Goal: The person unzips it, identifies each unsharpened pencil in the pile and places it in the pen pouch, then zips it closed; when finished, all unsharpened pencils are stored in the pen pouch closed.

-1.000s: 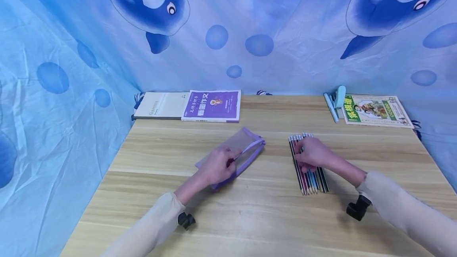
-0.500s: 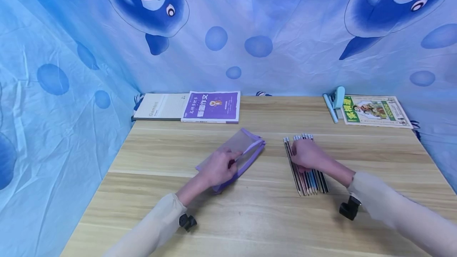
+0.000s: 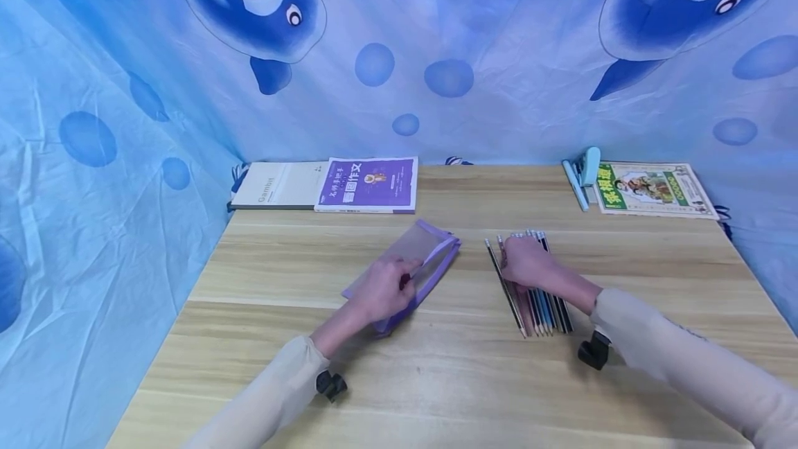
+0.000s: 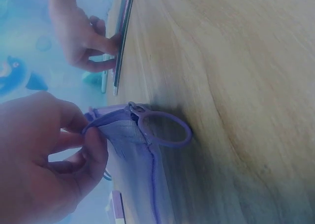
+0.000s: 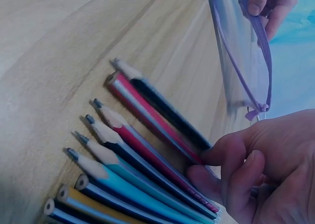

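My left hand (image 3: pixel 382 289) pinches the opening edge of a see-through zipped pouch (image 3: pixel 397 248) with purple trim. In the left wrist view, the pouch's purple ring pull (image 4: pixel 170 130) hangs over the table. My right hand (image 3: pixel 531 263) is low over a row of pencils. There, thumb and a finger pinch a red striped pencil (image 5: pixel 147 113) near its upper end. A dark pencil (image 5: pixel 165 106) lies just beyond it, slanting apart from the row. The other pencils (image 5: pixel 147 175), blue, black, red and yellow, lie side by side; my hand hides some of their eraser ends.
At the back left lie a pale notebook (image 3: pixel 283 186) and a purple book (image 3: pixel 368 186). Toward the back right are a light blue stapler (image 3: pixel 589 166), a light blue pen (image 3: pixel 575 186) and a green-and-white booklet (image 3: pixel 654 189). A blue dolphin-print cloth (image 3: pixel 436 33) hangs behind the table.
My right hand has shifted left, toward the pouch. The leftmost pencils have slid left and fanned out from the row. My left hand has kept its hold on the pouch.
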{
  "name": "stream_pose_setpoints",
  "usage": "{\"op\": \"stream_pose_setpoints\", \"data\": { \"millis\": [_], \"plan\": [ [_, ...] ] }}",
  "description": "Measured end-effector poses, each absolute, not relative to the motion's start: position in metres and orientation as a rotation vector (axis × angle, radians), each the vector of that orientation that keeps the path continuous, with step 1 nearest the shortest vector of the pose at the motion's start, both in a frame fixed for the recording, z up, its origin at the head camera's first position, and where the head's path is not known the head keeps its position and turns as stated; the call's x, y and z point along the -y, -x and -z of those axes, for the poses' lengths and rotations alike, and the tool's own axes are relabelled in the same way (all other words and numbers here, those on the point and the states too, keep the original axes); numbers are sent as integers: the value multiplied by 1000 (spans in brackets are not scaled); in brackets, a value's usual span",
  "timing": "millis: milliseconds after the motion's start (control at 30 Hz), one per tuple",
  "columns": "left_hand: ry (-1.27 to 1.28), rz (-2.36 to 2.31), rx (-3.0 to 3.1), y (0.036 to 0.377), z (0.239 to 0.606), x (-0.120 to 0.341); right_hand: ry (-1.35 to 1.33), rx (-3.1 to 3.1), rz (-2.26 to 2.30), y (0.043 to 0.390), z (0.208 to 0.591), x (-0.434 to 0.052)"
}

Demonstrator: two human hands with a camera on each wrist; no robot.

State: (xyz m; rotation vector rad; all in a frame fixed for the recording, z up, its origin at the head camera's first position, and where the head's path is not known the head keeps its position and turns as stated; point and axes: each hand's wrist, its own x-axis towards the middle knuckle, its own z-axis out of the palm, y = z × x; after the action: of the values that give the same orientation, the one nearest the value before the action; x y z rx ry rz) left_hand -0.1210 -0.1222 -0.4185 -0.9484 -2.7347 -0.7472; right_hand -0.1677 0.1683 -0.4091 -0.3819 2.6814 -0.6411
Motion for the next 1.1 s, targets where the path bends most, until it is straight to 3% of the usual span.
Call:
{"op": "stream_pose_setpoints", "data": {
  "millis": [433, 733, 1100],
  "plan": [
    [844, 896, 2814, 124, 412, 118, 270, -2477, 1083, 174, 382, -168],
    [786, 942, 2737, 125, 410, 114, 82, -2299, 1474, 165, 375, -128],
    [680, 1022, 2746, 126, 404, 107, 52, -2213, 1696, 160, 386, -88]
  ]
}}
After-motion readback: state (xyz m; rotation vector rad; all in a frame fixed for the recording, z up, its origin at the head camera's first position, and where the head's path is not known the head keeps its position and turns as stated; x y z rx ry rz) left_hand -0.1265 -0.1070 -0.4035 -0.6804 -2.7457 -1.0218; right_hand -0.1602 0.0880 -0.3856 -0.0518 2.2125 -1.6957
